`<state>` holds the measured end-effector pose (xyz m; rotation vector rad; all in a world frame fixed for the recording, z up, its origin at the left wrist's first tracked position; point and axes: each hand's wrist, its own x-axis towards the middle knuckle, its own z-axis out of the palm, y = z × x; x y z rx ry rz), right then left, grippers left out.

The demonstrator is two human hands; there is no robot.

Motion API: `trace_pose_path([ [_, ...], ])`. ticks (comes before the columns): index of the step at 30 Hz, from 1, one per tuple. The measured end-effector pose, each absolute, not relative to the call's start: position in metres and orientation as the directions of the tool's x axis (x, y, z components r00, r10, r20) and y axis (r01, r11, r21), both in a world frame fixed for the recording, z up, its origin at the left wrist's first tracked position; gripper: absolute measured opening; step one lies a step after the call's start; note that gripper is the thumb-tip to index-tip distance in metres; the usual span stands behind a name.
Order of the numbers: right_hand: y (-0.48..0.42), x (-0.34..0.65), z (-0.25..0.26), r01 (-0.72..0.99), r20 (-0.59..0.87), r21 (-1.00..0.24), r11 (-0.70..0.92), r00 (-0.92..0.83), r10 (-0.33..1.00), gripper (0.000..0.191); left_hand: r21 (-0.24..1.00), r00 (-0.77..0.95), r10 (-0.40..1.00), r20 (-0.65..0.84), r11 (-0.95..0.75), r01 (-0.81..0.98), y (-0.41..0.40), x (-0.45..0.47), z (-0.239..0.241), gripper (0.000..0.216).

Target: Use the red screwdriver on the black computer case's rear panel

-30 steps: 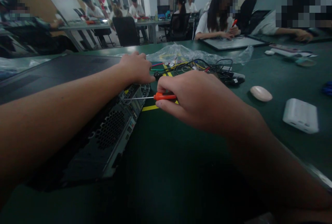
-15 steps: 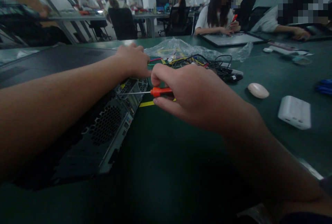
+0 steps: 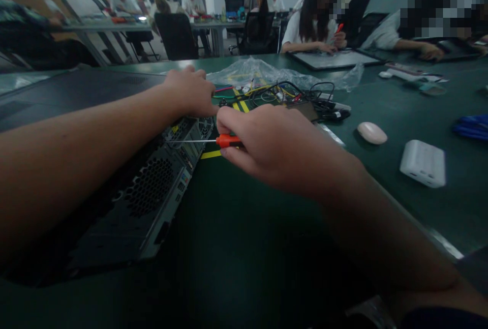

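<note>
A dark computer case (image 3: 125, 77) lies on the green table at the left, its perforated rear panel (image 3: 150, 186) turned toward me. My left hand (image 3: 190, 90) grips the case's far corner, fingers bent over the top edge and thumb lower down; some fingertips are hidden. A screwdriver with an orange and black handle (image 3: 227, 140) is held sideways in my right hand (image 3: 267, 146). Its thin metal shaft points left, with the tip at the rear panel near my left forearm. Whether the tip sits in a screw is too small to make out.
Tangled cables (image 3: 290, 95) and clear plastic wrap (image 3: 251, 69) lie beyond my hands. To the right are a pinkish oval object (image 3: 372, 133), a white block-shaped device (image 3: 423, 162) and a blue bundle (image 3: 473, 126). People work across the table, one over a flat panel (image 3: 335, 58).
The view has shifted slightly, so everything sits a little further left. Both hands keep their grips, and the screwdriver's tip stays at the rear panel.
</note>
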<state>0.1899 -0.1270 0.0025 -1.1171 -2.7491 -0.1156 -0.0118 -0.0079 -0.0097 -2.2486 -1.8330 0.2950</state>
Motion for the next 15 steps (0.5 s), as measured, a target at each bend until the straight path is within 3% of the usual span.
trace_pose_path([
  [3,-0.125,0.186,-0.001,0.699,0.099,0.032,0.714,-0.714,0.694,0.026,-0.303,0.186,0.983,0.004,-0.176,0.936,-0.001,-0.014,-0.014,0.081],
  [9,-0.118,0.182,-0.010,0.694,0.033,0.032,0.720,-0.720,0.693,0.024,-0.196,0.190,0.982,0.008,-0.185,0.963,0.011,-0.020,-0.020,0.089],
  [15,-0.110,0.180,-0.015,0.709,-0.048,-0.026,0.705,-0.705,0.707,0.029,-0.232,0.187,0.982,0.023,-0.176,0.957,0.005,-0.017,-0.019,0.085],
])
